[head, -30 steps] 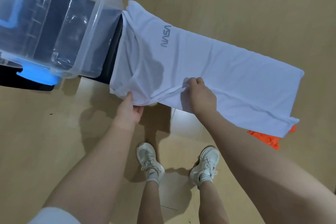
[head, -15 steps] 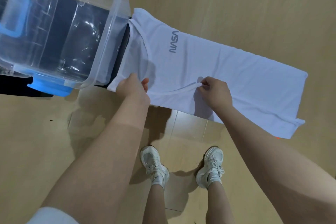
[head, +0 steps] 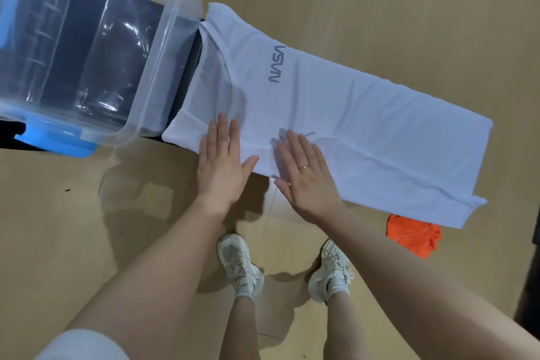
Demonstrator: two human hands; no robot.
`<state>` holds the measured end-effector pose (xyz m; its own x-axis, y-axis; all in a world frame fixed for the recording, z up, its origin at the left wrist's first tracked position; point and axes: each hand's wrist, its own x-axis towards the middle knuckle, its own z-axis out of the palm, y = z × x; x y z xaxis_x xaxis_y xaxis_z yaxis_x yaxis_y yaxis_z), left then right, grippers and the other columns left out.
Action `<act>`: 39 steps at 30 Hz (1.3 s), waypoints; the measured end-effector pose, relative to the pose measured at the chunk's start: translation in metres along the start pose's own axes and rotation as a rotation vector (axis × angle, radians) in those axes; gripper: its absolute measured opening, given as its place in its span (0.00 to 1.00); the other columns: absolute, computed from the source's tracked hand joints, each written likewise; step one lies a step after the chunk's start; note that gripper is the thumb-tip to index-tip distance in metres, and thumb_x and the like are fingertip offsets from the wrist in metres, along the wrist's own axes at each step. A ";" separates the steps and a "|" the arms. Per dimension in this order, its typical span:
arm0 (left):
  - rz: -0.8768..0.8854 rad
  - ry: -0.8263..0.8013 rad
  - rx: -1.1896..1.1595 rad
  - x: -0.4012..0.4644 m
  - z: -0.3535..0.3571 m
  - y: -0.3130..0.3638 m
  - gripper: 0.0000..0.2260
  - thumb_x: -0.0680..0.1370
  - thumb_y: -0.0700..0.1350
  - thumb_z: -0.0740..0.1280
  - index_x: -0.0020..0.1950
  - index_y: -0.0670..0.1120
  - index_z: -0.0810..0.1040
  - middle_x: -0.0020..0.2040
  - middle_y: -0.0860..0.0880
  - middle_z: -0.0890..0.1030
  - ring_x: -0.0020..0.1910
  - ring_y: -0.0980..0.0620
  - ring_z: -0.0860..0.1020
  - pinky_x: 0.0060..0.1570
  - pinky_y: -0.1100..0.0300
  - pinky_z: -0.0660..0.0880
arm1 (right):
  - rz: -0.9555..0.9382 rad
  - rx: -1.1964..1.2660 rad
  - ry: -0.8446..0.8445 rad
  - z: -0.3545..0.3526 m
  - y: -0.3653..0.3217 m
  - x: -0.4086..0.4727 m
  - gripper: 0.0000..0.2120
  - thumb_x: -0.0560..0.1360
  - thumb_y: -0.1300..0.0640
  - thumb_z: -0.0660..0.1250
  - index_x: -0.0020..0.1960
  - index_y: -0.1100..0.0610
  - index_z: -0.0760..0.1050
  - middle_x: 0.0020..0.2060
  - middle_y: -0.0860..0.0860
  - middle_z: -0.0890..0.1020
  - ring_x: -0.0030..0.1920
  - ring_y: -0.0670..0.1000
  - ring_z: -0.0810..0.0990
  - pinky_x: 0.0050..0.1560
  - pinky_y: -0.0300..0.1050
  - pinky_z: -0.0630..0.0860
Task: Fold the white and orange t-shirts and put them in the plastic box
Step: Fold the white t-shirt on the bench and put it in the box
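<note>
The white t-shirt (head: 350, 114) with a grey NASA print lies flat as a long narrow strip, its sides folded in, across a dark surface. My left hand (head: 222, 164) rests palm down, fingers spread, on the strip's near edge close to the collar. My right hand (head: 304, 175), with a ring, presses flat just beside it. Neither hand grips the cloth. The orange t-shirt (head: 415, 234) lies crumpled on the floor, part of it hidden under the white shirt's hem. The clear plastic box (head: 163, 47) stands at the left, touching the collar end.
The box has blue handles (head: 58, 143) and looks empty inside. A dark flat surface (head: 190, 73) lies under the box and the shirt's collar end. My two white sneakers (head: 239, 266) stand on the tan floor below the shirt. A dark object (head: 533, 272) is at the right edge.
My hands let go of the near sleeve edge they were pinching and folding inward. Both now lie flat and open on the folded shirt. The orange shirt shows again at the hem.
</note>
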<state>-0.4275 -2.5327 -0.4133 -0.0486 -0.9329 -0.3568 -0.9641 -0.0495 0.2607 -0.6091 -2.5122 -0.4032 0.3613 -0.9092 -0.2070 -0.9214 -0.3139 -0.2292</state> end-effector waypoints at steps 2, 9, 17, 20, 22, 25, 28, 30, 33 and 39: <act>-0.025 -0.019 0.066 0.004 0.003 -0.005 0.34 0.76 0.61 0.52 0.76 0.42 0.53 0.76 0.39 0.53 0.75 0.40 0.53 0.72 0.46 0.50 | 0.099 -0.068 -0.128 0.014 0.014 -0.010 0.31 0.79 0.40 0.40 0.75 0.58 0.53 0.75 0.56 0.57 0.74 0.56 0.51 0.72 0.52 0.44; -0.101 -0.208 0.134 0.012 -0.038 0.016 0.34 0.79 0.59 0.52 0.76 0.41 0.43 0.77 0.41 0.41 0.76 0.43 0.43 0.74 0.50 0.44 | 0.263 0.080 -0.389 -0.048 0.047 -0.019 0.48 0.64 0.30 0.21 0.76 0.52 0.45 0.77 0.52 0.42 0.77 0.53 0.43 0.74 0.52 0.43; 0.397 -0.161 0.183 0.088 -0.078 0.080 0.27 0.80 0.51 0.53 0.75 0.40 0.52 0.77 0.43 0.50 0.76 0.45 0.52 0.73 0.53 0.52 | 0.412 0.230 -0.191 -0.088 0.106 0.066 0.26 0.81 0.47 0.48 0.73 0.60 0.59 0.74 0.60 0.58 0.74 0.58 0.57 0.73 0.53 0.53; 0.520 -0.159 0.243 0.124 -0.059 0.107 0.28 0.76 0.54 0.50 0.72 0.41 0.64 0.74 0.43 0.64 0.71 0.45 0.65 0.69 0.53 0.62 | 0.466 0.266 -0.238 -0.075 0.147 0.102 0.21 0.81 0.53 0.51 0.72 0.60 0.61 0.73 0.58 0.62 0.73 0.57 0.60 0.71 0.52 0.55; 0.601 -0.215 0.246 0.147 -0.044 0.119 0.29 0.76 0.55 0.48 0.74 0.42 0.60 0.75 0.45 0.60 0.73 0.46 0.62 0.72 0.55 0.53 | 0.494 0.272 -0.326 -0.070 0.170 0.123 0.21 0.81 0.51 0.49 0.71 0.58 0.62 0.73 0.55 0.64 0.73 0.55 0.61 0.72 0.53 0.54; 0.658 -0.197 0.259 0.176 -0.031 0.123 0.29 0.74 0.56 0.53 0.70 0.42 0.66 0.70 0.43 0.70 0.67 0.44 0.71 0.67 0.54 0.56 | 0.477 0.324 -0.473 -0.064 0.195 0.150 0.20 0.81 0.48 0.48 0.68 0.55 0.67 0.68 0.54 0.71 0.70 0.56 0.66 0.70 0.53 0.58; 0.632 -0.192 0.307 0.203 -0.029 0.113 0.27 0.75 0.55 0.55 0.67 0.40 0.70 0.67 0.42 0.74 0.64 0.43 0.74 0.65 0.52 0.59 | 0.450 0.498 -0.700 -0.059 0.210 0.178 0.24 0.80 0.44 0.50 0.72 0.55 0.61 0.72 0.54 0.66 0.72 0.55 0.64 0.72 0.51 0.58; 0.583 -0.168 0.270 0.213 -0.032 0.107 0.24 0.79 0.54 0.51 0.65 0.39 0.71 0.65 0.41 0.75 0.62 0.42 0.76 0.64 0.51 0.60 | 0.475 0.664 -0.832 -0.055 0.216 0.194 0.25 0.80 0.43 0.50 0.73 0.53 0.61 0.72 0.51 0.66 0.72 0.52 0.63 0.72 0.46 0.57; 0.515 -0.167 0.223 0.214 -0.032 0.102 0.24 0.81 0.52 0.44 0.66 0.40 0.69 0.65 0.41 0.75 0.63 0.42 0.75 0.64 0.51 0.61 | 0.542 0.817 -1.033 -0.042 0.215 0.214 0.24 0.80 0.41 0.50 0.72 0.51 0.63 0.70 0.47 0.68 0.70 0.50 0.66 0.68 0.41 0.58; 0.555 -0.091 0.246 0.212 -0.030 0.099 0.25 0.80 0.51 0.45 0.69 0.39 0.66 0.69 0.41 0.71 0.68 0.44 0.69 0.70 0.52 0.55 | 0.559 0.879 -1.259 -0.020 0.211 0.229 0.28 0.76 0.36 0.53 0.69 0.50 0.67 0.64 0.47 0.73 0.62 0.51 0.74 0.66 0.48 0.67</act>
<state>-0.5253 -2.7464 -0.4366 -0.5723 -0.7611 -0.3053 -0.8200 0.5288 0.2188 -0.7233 -2.7922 -0.4796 0.3181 0.0729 -0.9452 -0.7693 0.6025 -0.2125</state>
